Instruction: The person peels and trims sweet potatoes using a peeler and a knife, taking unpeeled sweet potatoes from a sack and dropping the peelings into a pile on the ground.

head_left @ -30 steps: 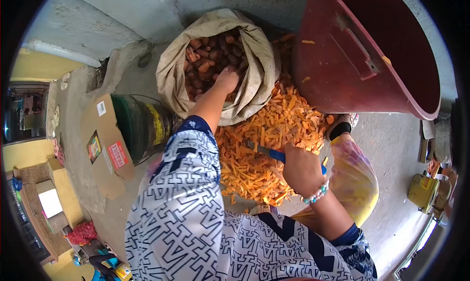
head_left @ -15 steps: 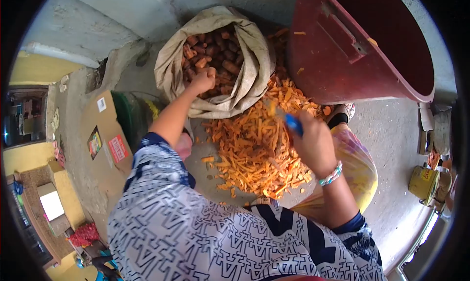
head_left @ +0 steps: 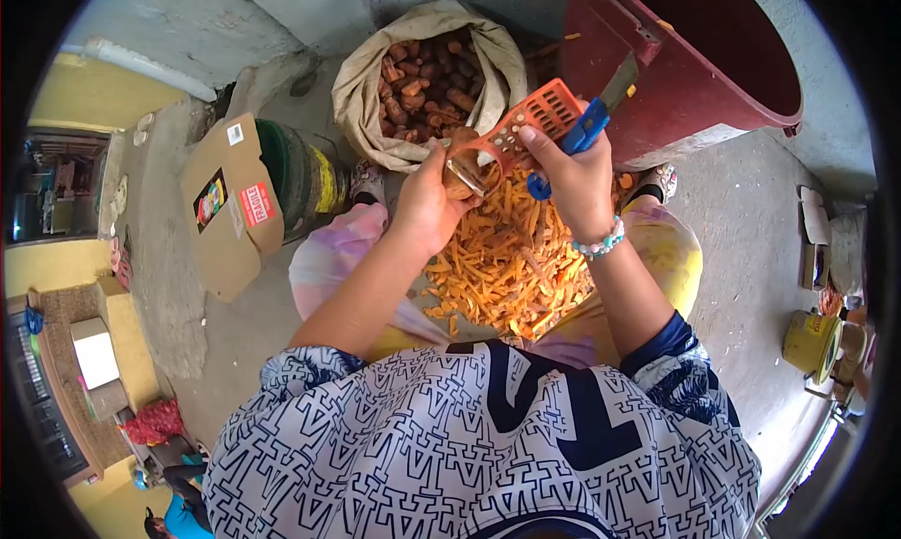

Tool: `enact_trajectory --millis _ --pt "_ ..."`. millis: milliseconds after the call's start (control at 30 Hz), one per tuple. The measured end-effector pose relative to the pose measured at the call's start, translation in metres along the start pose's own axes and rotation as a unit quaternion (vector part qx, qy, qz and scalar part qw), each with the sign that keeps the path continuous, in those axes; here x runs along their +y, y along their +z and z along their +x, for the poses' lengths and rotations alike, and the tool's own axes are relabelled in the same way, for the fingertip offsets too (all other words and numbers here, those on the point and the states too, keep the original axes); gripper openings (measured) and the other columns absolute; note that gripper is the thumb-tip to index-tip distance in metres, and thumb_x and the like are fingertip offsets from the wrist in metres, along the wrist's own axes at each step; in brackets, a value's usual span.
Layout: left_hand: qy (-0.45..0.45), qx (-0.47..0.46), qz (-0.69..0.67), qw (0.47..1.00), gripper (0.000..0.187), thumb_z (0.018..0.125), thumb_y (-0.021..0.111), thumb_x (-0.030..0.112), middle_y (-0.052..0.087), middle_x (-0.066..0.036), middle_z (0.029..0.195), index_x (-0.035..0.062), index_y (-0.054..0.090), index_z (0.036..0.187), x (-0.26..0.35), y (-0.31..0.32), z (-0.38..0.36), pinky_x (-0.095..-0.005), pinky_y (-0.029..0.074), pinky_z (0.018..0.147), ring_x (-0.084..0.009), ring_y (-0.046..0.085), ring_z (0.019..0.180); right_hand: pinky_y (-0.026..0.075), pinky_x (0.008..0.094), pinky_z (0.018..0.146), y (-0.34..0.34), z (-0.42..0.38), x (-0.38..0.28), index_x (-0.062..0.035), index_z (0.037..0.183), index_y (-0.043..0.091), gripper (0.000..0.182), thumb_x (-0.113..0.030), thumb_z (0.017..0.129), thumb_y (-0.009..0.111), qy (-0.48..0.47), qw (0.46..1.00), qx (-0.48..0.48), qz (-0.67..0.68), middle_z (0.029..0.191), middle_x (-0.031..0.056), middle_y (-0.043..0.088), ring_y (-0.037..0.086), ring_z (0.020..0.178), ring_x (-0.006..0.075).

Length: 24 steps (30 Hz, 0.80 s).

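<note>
My left hand is closed round a brown-skinned root, in front of the sack. An orange peeler with a perforated handle lies with its blade end against the root. My right hand is closed on this peeler and also holds a blue-handled knife, its blade pointing up and right. Beyond my left hand stands an open cloth sack of brown root pieces. Below both hands, orange peelings are heaped on the floor between my legs.
A big dark red tub stands at the upper right. To the left are a green bucket and a cardboard box with a red label. A yellow container is at the far right. Part of another person shows at the lower left.
My left hand has come out of the sack with a root. My right hand has moved up beside it, with the peeler and knife now clearly visible. The view has shifted.
</note>
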State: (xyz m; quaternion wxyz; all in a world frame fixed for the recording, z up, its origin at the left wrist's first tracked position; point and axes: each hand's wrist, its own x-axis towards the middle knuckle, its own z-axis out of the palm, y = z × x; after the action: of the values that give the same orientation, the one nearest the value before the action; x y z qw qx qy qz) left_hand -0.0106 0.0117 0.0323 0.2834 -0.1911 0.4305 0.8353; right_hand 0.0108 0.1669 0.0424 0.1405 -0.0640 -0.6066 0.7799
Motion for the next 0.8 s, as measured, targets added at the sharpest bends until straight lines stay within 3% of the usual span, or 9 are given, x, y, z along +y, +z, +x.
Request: enact_trajectory --millis 100,167,200,300,367,467,567,700,800 --pt "0.029 0.041 -0.055 0.997 0.039 0.098 0.029 0.036 0.059 -0.004 0.098 0.0067 0.051 0.113 -0.014 0.0 -0.003 -0.031 0.042 0.069 -0.0137 0.054 0.083 0.049 0.0221 0.053 0.006 -0.004 0.007 -0.0001 0.101 0.05 0.033 -0.002 0.075 0.07 -0.016 0.999 0.004 0.038 0.081 0.0061 0.063 0.06 0.062 0.0104" --pt "0.093 -0.057 0.011 0.994 0.037 0.098 0.032 0.034 0.058 -0.005 0.092 0.0058 0.052 0.112 -0.027 -0.015 0.002 -0.0313 0.043 0.068 -0.0148 0.054 0.081 0.048 0.0213 0.054 -0.002 0.012 0.021 -0.0012 0.101 0.049 0.034 -0.001 0.074 0.071 -0.036 0.999 0.01 -0.032 0.081 0.0055 0.061 0.06 0.067 0.01" --pt "0.088 -0.149 0.004 0.985 0.038 0.097 0.032 0.034 0.056 -0.006 0.087 0.0039 0.052 0.111 -0.028 -0.037 0.015 -0.0311 0.043 0.066 -0.0158 0.054 0.078 0.048 0.0212 0.053 -0.014 0.03 0.029 -0.001 0.1 0.049 0.034 -0.002 0.074 0.071 -0.059 0.992 0.048 -0.101 0.081 0.0062 0.062 0.06 0.067 0.0103" --pt "0.078 -0.157 0.046 0.983 0.039 0.097 0.032 0.031 0.056 -0.007 0.088 0.0025 0.049 0.117 -0.019 -0.029 0.001 -0.029 0.041 0.064 -0.0154 0.05 0.072 0.047 0.0211 0.049 -0.064 0.087 0.043 -0.0007 0.098 0.048 0.034 -0.004 0.074 0.072 -0.149 0.955 0.142 -0.213 0.081 0.0081 0.063 0.059 0.062 0.0108" --pt "0.06 -0.172 0.03 0.983 0.04 0.097 0.032 0.033 0.057 -0.009 0.089 0.002 0.049 0.117 -0.013 -0.031 0.006 -0.0296 0.041 0.065 -0.0161 0.051 0.074 0.049 0.0216 0.049 -0.062 0.075 0.013 -0.0004 0.103 0.045 0.035 -0.003 0.077 0.068 -0.077 0.975 0.113 -0.176 0.085 0.0097 0.063 0.061 0.063 0.0107" --pt "-0.034 -0.187 -0.09 0.978 0.04 0.097 0.031 0.033 0.057 -0.01 0.095 0.0028 0.048 0.118 -0.012 -0.036 0.023 -0.0311 0.041 0.067 -0.0174 0.052 0.079 0.05 0.0217 0.051 -0.038 0.041 0.002 -0.0029 0.11 0.041 0.04 -0.001 0.078 0.065 -0.054 0.992 0.047 -0.1 0.093 0.0094 0.061 0.062 0.068 0.0122" --pt "-0.009 -0.128 -0.1 0.987 0.036 0.097 0.033 0.033 0.058 -0.007 0.093 0.0044 0.051 0.109 -0.018 -0.034 0.041 -0.0328 0.04 0.066 -0.0156 0.053 0.08 0.052 0.0221 0.054 -0.017 0.019 0.009 -0.0034 0.112 0.04 0.042 0.002 0.079 0.064 -0.001 0.999 0.004 -0.048 0.092 0.007 0.059 0.061 0.071 0.0112" --pt "0.028 -0.058 -0.129 0.99 0.028 0.098 0.031 0.028 0.055 -0.004 0.102 0.01 0.05 0.107 -0.021 -0.017 0.041 -0.0382 0.042 0.083 -0.0159 0.052 0.095 0.05 0.0219 0.055 -0.004 0.013 0.008 -0.0015 0.109 0.042 0.038 0.002 0.078 0.064 -0.015 0.996 -0.018 -0.086 0.087 0.0058 0.06 0.059 0.072 0.0091" --pt "0.07 -0.068 -0.128 0.987 0.026 0.098 0.029 0.026 0.053 -0.005 0.108 0.0112 0.047 0.111 -0.022 -0.024 0.046 -0.0398 0.041 0.09 -0.0179 0.051 0.101 0.049 0.0236 0.057 0.0 0.016 0.02 -0.0007 0.105 0.045 0.035 0.002 0.077 0.066 -0.042 0.992 -0.024 -0.113 0.086 0.0053 0.06 0.058 0.071 0.0094"
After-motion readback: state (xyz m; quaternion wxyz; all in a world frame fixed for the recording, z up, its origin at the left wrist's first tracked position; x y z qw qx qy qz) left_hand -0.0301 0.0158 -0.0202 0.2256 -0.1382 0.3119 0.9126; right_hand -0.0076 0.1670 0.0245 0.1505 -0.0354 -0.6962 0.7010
